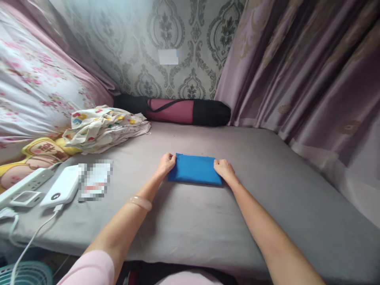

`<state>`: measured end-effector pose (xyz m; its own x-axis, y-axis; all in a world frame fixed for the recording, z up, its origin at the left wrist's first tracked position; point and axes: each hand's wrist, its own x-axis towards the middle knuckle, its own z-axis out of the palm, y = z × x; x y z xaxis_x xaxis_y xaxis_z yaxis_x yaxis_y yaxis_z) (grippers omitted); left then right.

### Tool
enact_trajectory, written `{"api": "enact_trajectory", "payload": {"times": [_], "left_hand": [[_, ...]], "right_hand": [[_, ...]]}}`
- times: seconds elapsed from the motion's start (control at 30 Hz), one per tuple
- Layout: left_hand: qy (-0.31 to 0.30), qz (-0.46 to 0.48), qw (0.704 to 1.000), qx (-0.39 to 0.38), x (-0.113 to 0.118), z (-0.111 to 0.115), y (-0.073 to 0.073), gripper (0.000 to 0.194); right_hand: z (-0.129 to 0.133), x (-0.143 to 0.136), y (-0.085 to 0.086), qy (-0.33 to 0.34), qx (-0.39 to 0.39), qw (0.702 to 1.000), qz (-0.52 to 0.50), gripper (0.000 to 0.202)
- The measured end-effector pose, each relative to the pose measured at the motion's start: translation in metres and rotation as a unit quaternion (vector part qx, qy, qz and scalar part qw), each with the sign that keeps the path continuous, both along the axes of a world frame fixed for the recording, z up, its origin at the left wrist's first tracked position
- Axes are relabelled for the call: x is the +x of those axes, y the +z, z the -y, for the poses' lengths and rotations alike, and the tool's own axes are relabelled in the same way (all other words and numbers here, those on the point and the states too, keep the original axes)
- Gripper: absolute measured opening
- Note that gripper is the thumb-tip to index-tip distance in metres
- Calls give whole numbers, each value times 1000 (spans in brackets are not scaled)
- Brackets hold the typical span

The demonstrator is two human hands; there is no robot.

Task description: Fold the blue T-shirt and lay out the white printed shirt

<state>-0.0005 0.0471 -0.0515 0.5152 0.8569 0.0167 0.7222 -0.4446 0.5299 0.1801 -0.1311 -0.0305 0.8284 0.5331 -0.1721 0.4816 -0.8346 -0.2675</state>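
Observation:
A flat blue rectangular cloth item [194,170], perhaps folded fabric or a pouch, lies on the grey sheet of the bed [190,221]. My left hand [168,161] pinches its upper left edge, fingers closed. On the opposite side my right hand [224,168] grips the upper right edge, also with closed fingers. A pale bangle circles my left forearm. The item's near edge rests on or just above the sheet; the gap cannot be made out.
A crumpled patterned cloth [103,126] and yellow cushion [44,152] lie at left, near a white power bank [63,186], power strip [26,184] and blurred packet [96,180]. A maroon and black long bag [175,111] lines the wall. Curtains [297,71] hang right.

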Motion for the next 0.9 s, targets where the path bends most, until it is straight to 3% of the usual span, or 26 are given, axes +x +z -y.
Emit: {"api": "enact_trajectory", "payload": {"times": [0.1, 0.2, 0.27, 0.37, 0.47, 0.67, 0.9], "left_hand": [[5, 24, 999, 24, -13, 2, 5, 29], [-22, 53, 992, 115, -18, 13, 11, 29], [-91, 45, 981, 165, -13, 24, 13, 29], [-208, -5, 963, 174, 3, 41, 9, 31], [-237, -27, 956, 170, 17, 48, -3, 33], [-191, -75, 965, 161, 16, 38, -23, 51], [-159, -100, 970, 155, 11, 38, -21, 59]], "right_hand": [[6, 0, 7, 3, 2, 1000, 16, 42], [4, -13, 14, 13, 25, 997, 65, 42], [-4, -29, 14, 85, 62, 989, 100, 44], [-22, -53, 3, 260, 100, 953, 118, 45], [-34, -69, -14, 337, 88, 932, 100, 51], [-35, -70, -30, 322, 86, 940, 74, 56], [-34, -65, -33, 241, 101, 961, 90, 59]]}}
